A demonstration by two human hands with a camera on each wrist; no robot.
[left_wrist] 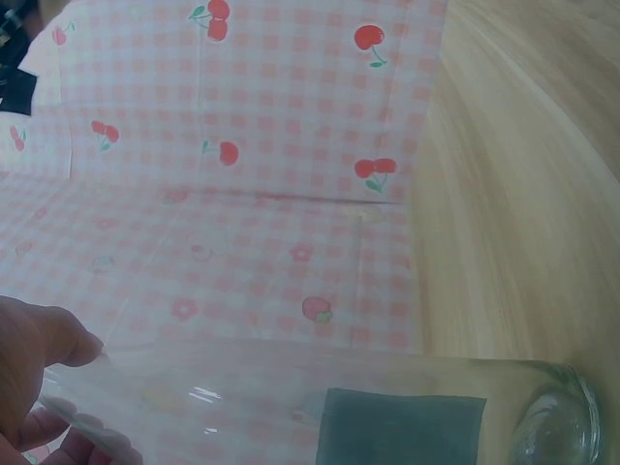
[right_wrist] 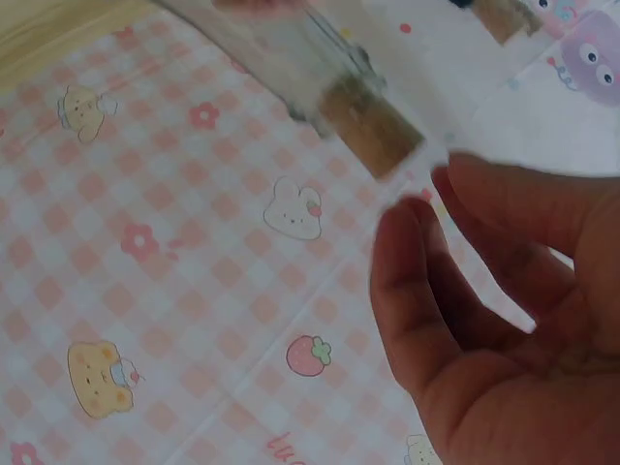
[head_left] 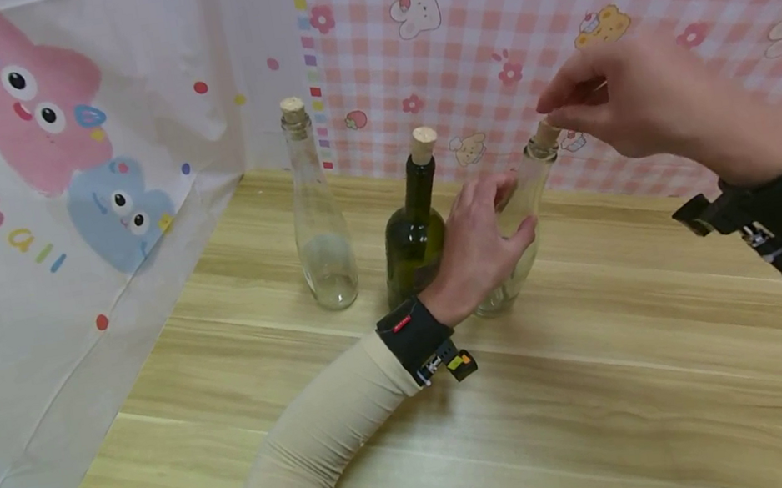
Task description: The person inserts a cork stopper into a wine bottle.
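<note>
My left hand (head_left: pixel 471 249) grips a clear glass bottle (left_wrist: pixel 262 387) around its upper body, thumb on one side and fingers on the other. Its base is by the table, and its neck leans right in the head view. A cork (right_wrist: pixel 376 131) sits in the mouth, partly sticking out. Just beyond the cork is my right hand (right_wrist: pixel 504 310), thumb and fingertips loosely bent; the right wrist view shows a small gap between them and the cork. Left of the gripped bottle stands a dark green bottle (head_left: pixel 410 245) with a cork (head_left: pixel 424 144), partly hidden by my left hand.
Another clear bottle (head_left: pixel 323 229), also corked, stands upright at the back left. Everything is on a light wooden table (head_left: pixel 611 397). A pink checked cloth (head_left: pixel 468 47) hangs behind it, and a white printed cloth (head_left: pixel 176 23) at the left.
</note>
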